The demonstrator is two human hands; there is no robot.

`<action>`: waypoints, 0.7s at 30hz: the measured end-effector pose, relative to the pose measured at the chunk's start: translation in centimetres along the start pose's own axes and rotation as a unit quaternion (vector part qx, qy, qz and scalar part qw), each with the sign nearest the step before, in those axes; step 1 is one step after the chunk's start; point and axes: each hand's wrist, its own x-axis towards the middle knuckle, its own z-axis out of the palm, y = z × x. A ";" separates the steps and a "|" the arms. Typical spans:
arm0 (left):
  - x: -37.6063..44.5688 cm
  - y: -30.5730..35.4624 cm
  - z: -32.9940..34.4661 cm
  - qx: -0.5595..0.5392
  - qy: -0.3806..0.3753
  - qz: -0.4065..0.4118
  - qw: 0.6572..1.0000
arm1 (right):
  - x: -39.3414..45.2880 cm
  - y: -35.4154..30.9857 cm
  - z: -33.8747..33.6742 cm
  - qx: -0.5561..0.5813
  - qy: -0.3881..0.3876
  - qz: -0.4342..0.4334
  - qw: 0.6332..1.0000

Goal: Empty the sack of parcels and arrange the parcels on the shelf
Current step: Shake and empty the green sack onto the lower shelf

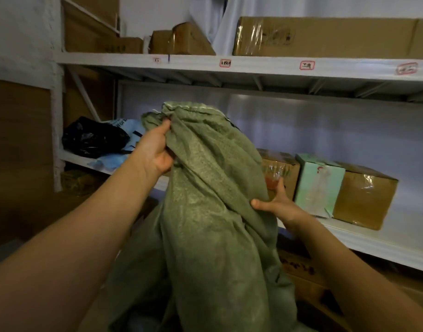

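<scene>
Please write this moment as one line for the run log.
phase: emptying sack | left hand: grips sack near top | right hand: grips sack side | shelf: boxes, black bag

Sack (pixel 205 188) in my hands: coarse woven green cloth, matt.
Boxes (pixel 363 195) right of my right hand: brown cardboard, glossy tape.
Bag (pixel 93 137) left of my left hand: shiny black plastic.

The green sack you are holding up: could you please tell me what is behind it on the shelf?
A taped brown box shows partly behind the green sack, beside a pale green box. Whatever else stands behind it is covered.
</scene>
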 end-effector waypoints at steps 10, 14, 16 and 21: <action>0.8 0.3 -5.6 0.112 0.041 0.000 0.993 | 3.3 -6.5 6.6 -0.171 0.146 -0.146 0.963; 1.1 4.2 -6.1 0.148 0.079 0.123 0.978 | 4.1 -15.0 3.3 0.102 0.387 -0.262 0.878; 1.3 5.1 -6.2 0.170 0.088 0.144 0.971 | 3.6 -15.8 4.0 0.000 0.370 -0.277 0.887; 1.8 4.2 -9.4 0.374 0.228 0.130 0.889 | 1.7 -11.3 3.8 -0.121 0.129 -0.175 0.969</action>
